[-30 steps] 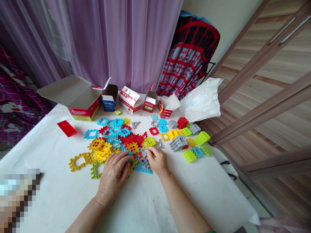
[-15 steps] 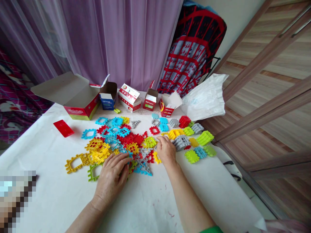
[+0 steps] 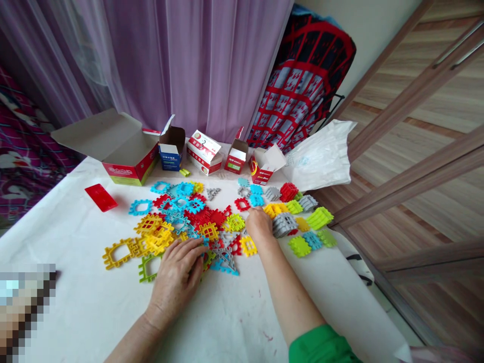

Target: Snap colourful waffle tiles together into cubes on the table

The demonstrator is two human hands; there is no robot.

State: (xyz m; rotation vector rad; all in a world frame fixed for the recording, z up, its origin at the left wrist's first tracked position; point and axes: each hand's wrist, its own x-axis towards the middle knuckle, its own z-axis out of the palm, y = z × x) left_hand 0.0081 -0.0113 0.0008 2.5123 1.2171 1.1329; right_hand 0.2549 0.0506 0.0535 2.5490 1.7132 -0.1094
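The white-covered table (image 3: 75,262) bore a wide spread of colored plastic building pieces (image 3: 196,219). The left hand (image 3: 176,277) lay open, its fingers spread across them; the right hand (image 3: 259,225) curled down among them, its hold impossible to tell. Open red cartons (image 3: 130,151) stood behind, before a purple curtain (image 3: 196,65) and wooden wardrobe doors (image 3: 412,166).
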